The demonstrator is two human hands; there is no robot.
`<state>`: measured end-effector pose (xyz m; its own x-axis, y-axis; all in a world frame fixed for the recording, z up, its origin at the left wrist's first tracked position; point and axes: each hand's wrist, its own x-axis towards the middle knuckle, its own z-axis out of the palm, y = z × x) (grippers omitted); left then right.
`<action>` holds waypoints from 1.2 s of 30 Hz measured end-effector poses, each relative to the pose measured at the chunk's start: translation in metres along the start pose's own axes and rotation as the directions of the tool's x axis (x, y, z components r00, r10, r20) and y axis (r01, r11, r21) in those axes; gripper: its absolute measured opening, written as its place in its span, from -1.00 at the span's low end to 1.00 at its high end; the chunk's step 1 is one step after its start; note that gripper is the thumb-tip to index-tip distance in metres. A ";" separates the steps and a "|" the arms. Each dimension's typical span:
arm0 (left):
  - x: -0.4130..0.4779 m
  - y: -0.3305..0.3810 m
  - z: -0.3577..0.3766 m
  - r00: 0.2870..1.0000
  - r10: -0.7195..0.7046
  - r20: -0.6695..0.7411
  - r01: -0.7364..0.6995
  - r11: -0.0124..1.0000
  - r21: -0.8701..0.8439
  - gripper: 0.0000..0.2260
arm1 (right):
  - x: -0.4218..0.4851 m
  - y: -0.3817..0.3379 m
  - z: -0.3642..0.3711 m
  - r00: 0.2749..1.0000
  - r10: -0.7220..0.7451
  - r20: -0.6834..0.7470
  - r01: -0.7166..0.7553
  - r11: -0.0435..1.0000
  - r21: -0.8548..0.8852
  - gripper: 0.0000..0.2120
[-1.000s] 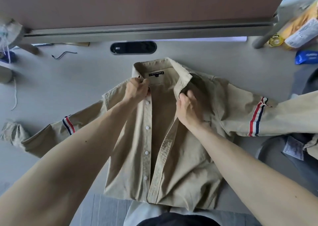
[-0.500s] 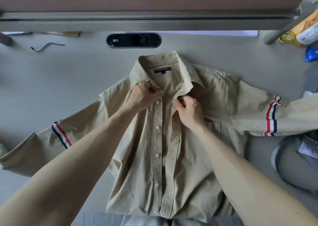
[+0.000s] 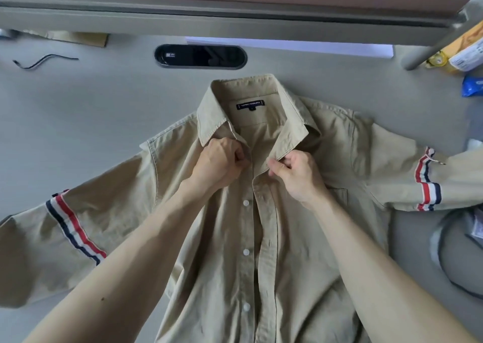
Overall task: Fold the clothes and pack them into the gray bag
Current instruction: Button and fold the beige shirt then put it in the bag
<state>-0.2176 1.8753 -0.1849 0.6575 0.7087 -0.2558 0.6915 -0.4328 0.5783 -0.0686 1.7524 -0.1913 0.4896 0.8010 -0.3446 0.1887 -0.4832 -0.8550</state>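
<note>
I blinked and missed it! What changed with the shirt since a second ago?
The shirt had its open front closed. The right grip pulled its flipped-out flap leftward until both front edges met below the collar. The left grip kept pinching its edge by the collar. Nothing was let go. The sleeves stayed spread on the table.

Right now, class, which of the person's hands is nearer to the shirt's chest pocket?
Right. The right hand pinches the buttonhole edge of the shirt, just beside the chest pocket. The left hand grips the button-side edge, across the front opening, farther from the pocket.
</note>
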 end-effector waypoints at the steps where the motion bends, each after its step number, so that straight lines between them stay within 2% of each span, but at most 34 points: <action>1: 0.001 -0.001 0.002 1.000 0.003 -0.008 -0.003 1.000 0.005 -0.88 | 0.000 0.000 0.003 1.000 0.003 0.006 -0.003 1.000 0.018 -0.72; 5: 0.001 -0.002 0.006 0.997 -0.013 -0.072 0.006 0.995 -0.099 -0.88 | 0.003 0.004 0.011 1.000 -0.023 -0.020 0.024 0.998 0.050 -0.65; 7: -0.001 -0.001 0.007 0.993 -0.024 -0.115 0.003 0.983 -0.182 -0.89 | 0.005 0.005 0.012 0.997 -0.061 -0.044 0.062 0.998 0.027 -0.57; 10: -0.001 0.002 0.011 0.985 -0.028 -0.173 -0.015 0.970 -0.244 -0.91 | 0.007 0.004 0.013 0.989 -0.118 -0.092 0.116 0.993 -0.029 -0.56; 12: -0.003 0.003 0.015 0.974 -0.039 -0.223 -0.020 0.966 -0.258 -0.93 | 0.009 0.005 0.015 0.983 -0.155 -0.100 0.152 0.988 -0.033 -0.60; 15: -0.005 0.002 0.021 0.958 -0.040 -0.284 -0.044 0.958 -0.284 -0.93 | 0.010 0.010 0.018 0.975 -0.188 -0.115 0.192 0.981 0.025 -0.78; 21: -0.012 0.001 0.029 0.932 0.007 -0.362 -0.126 0.943 -0.308 -0.90 | 0.009 0.011 0.022 0.956 -0.246 -0.161 0.256 0.966 0.046 -0.78; 25: -0.014 -0.001 0.032 0.928 0.042 -0.370 -0.167 0.936 -0.311 -0.89 | 0.008 0.012 0.025 0.946 -0.286 -0.154 0.294 0.955 0.031 -0.84; 36: -0.015 -0.001 0.032 0.923 0.020 -0.384 -0.175 0.910 -0.375 -0.89 | 0.008 0.011 0.029 0.926 -0.344 -0.156 0.348 0.938 -0.004 -0.86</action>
<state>-0.2184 1.8476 -0.2060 0.5059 0.8596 0.0723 0.4024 -0.3093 0.8617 -0.0874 1.7637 -0.2145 0.5212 0.8527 0.0358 0.3507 -0.1757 -0.9199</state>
